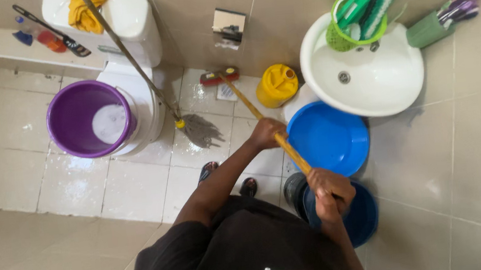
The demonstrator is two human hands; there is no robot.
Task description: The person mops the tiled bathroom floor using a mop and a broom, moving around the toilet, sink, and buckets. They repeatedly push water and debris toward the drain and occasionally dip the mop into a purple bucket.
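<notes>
Seen from above in a tiled bathroom, both hands are closed around the yellow wooden handle (pixel 263 120) of a scrubbing brush. The left hand (pixel 267 133) grips the shaft about midway; the right hand (pixel 330 190) is wrapped around its upper end, near the person's chest. From there the handle runs diagonally down and away to the red brush head (pixel 219 76), which rests on the wet floor tiles (pixel 77 184) close to the base of the wall. The shaft looks rigid and fairly light, so a two-point hold, one hand high and one lower down, should give the best leverage; the wet floor suggests the wood may be slippery, though that cannot be confirmed. A yellow jerrycan (pixel 276 85) stands just beside the brush head. Two blue basins (pixel 328 137) are stacked below the white washbasin (pixel 366 72), whose rim carries a green basket (pixel 354 19) of brushes. To the left, a purple bucket (pixel 84 118) holding foamy water sits against the white toilet (pixel 125 21), and a string mop (pixel 197 129) leans across the toilet, its head on the floor.
</notes>
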